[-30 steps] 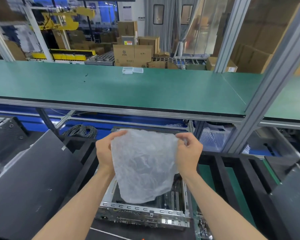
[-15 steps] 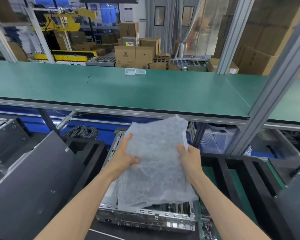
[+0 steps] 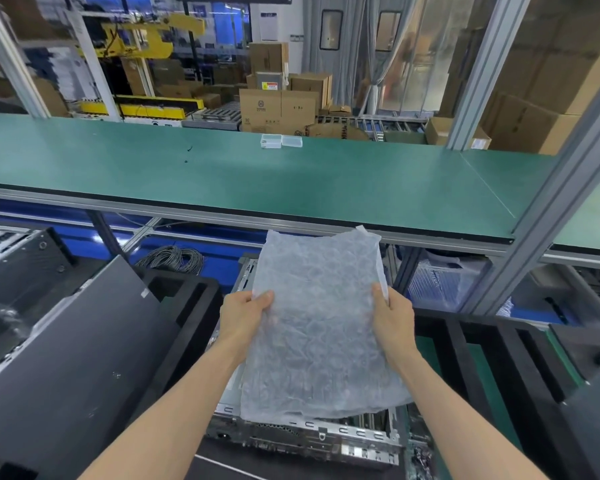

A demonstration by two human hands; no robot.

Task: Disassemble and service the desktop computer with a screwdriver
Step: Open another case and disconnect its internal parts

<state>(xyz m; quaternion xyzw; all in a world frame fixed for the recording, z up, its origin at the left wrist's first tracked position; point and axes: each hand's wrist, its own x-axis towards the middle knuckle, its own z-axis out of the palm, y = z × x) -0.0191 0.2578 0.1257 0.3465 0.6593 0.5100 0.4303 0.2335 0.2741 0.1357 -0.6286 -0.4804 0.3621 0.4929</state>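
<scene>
A crumpled translucent bubble-wrap bag (image 3: 317, 327) is spread flat above the open desktop computer case (image 3: 305, 434), hiding most of its inside. My left hand (image 3: 245, 315) grips the bag's left edge, thumb on top. My right hand (image 3: 392, 315) grips the right edge the same way. Only the case's metal rear panel with ports and a strip of its far left wall (image 3: 245, 275) show. No screwdriver is in view.
A dark grey side panel (image 3: 66, 358) leans at the left. Black foam trays (image 3: 492, 362) flank the case. A green shelf (image 3: 257, 174) runs above, with two small clear plastic boxes (image 3: 280, 141) on it. A cable coil (image 3: 174, 259) lies beneath the shelf.
The bag hung down from my hands a second ago. It has swung up and lies flat and stretched, with my hands shifted to its side edges, slightly lower than half a second ago.
</scene>
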